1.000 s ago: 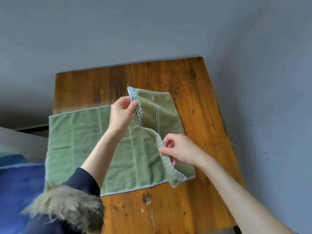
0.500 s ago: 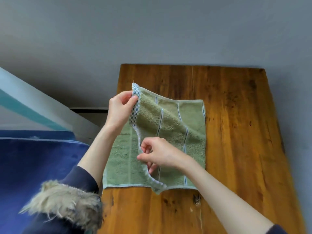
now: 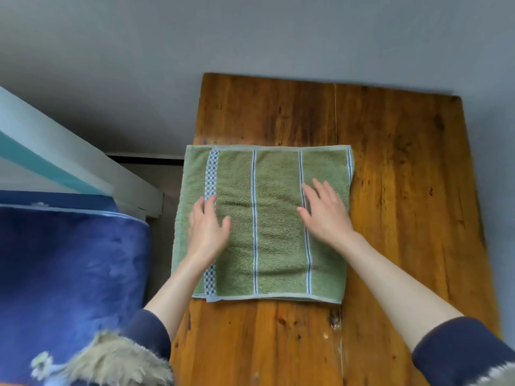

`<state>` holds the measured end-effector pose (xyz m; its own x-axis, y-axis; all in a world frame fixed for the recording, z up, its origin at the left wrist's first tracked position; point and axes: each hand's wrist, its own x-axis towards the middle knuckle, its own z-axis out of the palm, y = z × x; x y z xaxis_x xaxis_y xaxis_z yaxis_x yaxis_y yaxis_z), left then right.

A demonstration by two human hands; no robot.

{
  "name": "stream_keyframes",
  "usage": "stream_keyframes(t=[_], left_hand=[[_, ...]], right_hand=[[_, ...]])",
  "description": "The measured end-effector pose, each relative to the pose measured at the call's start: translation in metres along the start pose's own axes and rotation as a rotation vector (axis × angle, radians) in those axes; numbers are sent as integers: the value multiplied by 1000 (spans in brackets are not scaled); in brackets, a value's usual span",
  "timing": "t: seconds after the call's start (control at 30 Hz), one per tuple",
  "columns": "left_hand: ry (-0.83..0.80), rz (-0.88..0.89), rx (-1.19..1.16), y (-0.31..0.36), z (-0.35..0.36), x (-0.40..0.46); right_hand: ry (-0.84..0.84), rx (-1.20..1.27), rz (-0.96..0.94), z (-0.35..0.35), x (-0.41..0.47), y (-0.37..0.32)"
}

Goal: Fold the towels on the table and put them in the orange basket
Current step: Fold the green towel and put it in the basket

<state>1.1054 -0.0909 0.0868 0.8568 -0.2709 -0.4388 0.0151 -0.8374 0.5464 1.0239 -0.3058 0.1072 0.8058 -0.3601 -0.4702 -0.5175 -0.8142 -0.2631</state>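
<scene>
A: Where does the towel [image 3: 278, 218] lie?
B: Folded flat on the table [image 3: 404, 190], at its left side, its left edge hanging past the table's left edge; both hands rest on it, left hand [image 3: 207, 232] near the left edge, right hand [image 3: 324, 213] toward the right.
A: And beside the table?
B: A bed [image 3: 69, 260] to its left.

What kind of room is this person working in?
Probably a bedroom or other room at home: a worn wooden table stands against a plain grey wall, a green striped terry towel lies on it, and blue plush bedding lies beside it.
</scene>
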Motion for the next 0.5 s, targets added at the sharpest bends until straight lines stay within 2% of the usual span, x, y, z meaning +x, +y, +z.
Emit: stream_keyframes(t=[0.1, 0.17, 0.3, 0.5], left_hand=[[-40, 3, 132, -7, 16, -10], [-50, 34, 213, -7, 23, -11], [-102, 95, 331, 5, 32, -5], [-208, 310, 584, 47, 60, 4]], right_hand=[[-100, -158, -19, 9, 2, 25], [-91, -215, -33, 16, -3, 33], [-64, -231, 23, 19, -22, 45], [-47, -174, 195, 14, -74, 83]])
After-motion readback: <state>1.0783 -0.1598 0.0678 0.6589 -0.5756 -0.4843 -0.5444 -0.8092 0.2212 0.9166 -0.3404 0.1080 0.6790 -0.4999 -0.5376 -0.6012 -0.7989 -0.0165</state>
